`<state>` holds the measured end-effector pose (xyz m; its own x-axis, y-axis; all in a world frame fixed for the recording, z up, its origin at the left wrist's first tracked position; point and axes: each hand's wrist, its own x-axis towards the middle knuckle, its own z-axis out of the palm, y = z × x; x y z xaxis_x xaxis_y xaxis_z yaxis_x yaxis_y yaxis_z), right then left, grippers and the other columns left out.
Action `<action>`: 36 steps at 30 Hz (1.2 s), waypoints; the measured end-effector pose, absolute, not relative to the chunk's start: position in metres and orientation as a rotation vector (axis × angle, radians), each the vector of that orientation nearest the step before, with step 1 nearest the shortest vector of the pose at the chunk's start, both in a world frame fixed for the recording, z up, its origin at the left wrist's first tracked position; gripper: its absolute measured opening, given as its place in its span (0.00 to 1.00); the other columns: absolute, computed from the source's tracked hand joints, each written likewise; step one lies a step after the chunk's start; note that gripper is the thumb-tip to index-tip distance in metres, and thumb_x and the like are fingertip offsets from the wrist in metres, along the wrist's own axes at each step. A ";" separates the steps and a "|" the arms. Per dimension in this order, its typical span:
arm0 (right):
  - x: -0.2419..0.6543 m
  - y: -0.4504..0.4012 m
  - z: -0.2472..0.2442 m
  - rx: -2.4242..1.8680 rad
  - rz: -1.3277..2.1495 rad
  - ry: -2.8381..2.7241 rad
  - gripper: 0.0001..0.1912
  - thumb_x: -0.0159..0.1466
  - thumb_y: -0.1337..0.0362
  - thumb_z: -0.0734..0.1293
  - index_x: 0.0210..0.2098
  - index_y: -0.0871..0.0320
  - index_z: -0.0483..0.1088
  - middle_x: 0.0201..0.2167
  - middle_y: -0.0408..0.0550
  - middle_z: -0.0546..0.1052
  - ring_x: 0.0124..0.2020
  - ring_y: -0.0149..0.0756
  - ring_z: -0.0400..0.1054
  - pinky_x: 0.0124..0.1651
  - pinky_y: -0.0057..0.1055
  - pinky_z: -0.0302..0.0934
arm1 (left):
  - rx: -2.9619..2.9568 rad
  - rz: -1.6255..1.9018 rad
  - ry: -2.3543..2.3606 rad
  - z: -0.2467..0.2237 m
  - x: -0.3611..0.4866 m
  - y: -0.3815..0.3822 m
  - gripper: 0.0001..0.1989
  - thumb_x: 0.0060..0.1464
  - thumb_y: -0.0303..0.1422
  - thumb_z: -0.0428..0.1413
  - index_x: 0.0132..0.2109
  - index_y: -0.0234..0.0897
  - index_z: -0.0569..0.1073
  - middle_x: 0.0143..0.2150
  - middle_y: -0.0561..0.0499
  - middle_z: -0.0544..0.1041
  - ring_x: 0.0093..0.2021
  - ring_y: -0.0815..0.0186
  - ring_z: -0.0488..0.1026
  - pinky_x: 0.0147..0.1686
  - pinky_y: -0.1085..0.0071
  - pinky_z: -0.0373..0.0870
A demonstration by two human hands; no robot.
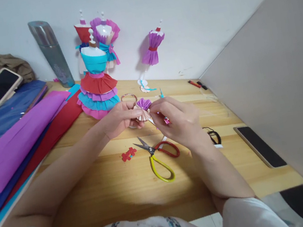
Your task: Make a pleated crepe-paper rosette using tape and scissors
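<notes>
Between my hands is a small pleated paper rosette (pixel 143 111), purple on one part and pale peach on the other. My left hand (pixel 124 116) pinches it from the left, thumb on its front. On its right edge, the bent fingers of my right hand (pixel 174 117) are closed; whether they grip the rosette or something finer is hidden. Below lie opened scissors (pixel 152 150) with one red and one yellow handle. Red paper flowers (pixel 129 154) rest left of the blades. A roll of tape (pixel 129 97) stands partly behind my left hand.
Mini dress forms in crepe paper dresses (pixel 97 76) stand at the back, with a purple one (pixel 153 47) farther right. Coloured paper sheets (pixel 24 138), a phone (pixel 0 87) and a tilted flask (pixel 52 52) occupy the left. Another phone (pixel 260 145) lies beside the right partition.
</notes>
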<state>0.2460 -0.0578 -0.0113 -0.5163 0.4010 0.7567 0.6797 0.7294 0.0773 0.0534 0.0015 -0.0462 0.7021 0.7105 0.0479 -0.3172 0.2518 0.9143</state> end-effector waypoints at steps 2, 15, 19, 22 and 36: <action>0.246 -0.058 -0.012 -0.821 -0.492 -2.183 0.09 0.72 0.73 0.63 0.35 0.55 0.67 0.32 0.48 0.80 0.29 0.33 0.73 0.29 0.28 0.62 | 1.117 0.728 0.408 -0.046 0.053 0.002 0.15 0.45 0.39 0.72 0.31 0.31 0.79 0.29 0.47 0.79 0.27 0.69 0.74 0.30 0.71 0.71; 0.246 -0.059 -0.015 -0.878 -0.447 -2.189 0.10 0.71 0.73 0.63 0.36 0.55 0.71 0.35 0.49 0.81 0.33 0.34 0.75 0.32 0.29 0.64 | 1.068 0.753 0.385 -0.047 0.055 -0.001 0.17 0.45 0.40 0.73 0.32 0.31 0.78 0.30 0.49 0.79 0.28 0.71 0.73 0.30 0.73 0.70; 0.245 -0.060 -0.014 -0.883 -0.473 -2.189 0.10 0.71 0.73 0.64 0.35 0.55 0.72 0.35 0.47 0.81 0.33 0.32 0.74 0.31 0.28 0.63 | 1.057 0.772 0.364 -0.047 0.056 -0.001 0.18 0.45 0.40 0.73 0.32 0.31 0.77 0.29 0.50 0.77 0.28 0.71 0.73 0.30 0.73 0.70; 0.245 -0.061 -0.014 -0.889 -0.484 -2.183 0.09 0.71 0.73 0.65 0.35 0.56 0.73 0.34 0.47 0.80 0.32 0.32 0.74 0.31 0.28 0.62 | 1.037 0.790 0.372 -0.048 0.057 -0.002 0.18 0.45 0.40 0.73 0.33 0.31 0.77 0.29 0.50 0.77 0.28 0.70 0.73 0.29 0.74 0.70; 0.248 -0.058 -0.013 -0.864 -0.156 -1.993 0.08 0.70 0.70 0.68 0.35 0.54 0.76 0.31 0.47 0.80 0.31 0.35 0.75 0.32 0.31 0.67 | 1.009 0.797 0.406 -0.049 0.055 0.000 0.18 0.45 0.38 0.73 0.36 0.31 0.78 0.31 0.49 0.79 0.29 0.70 0.74 0.29 0.74 0.69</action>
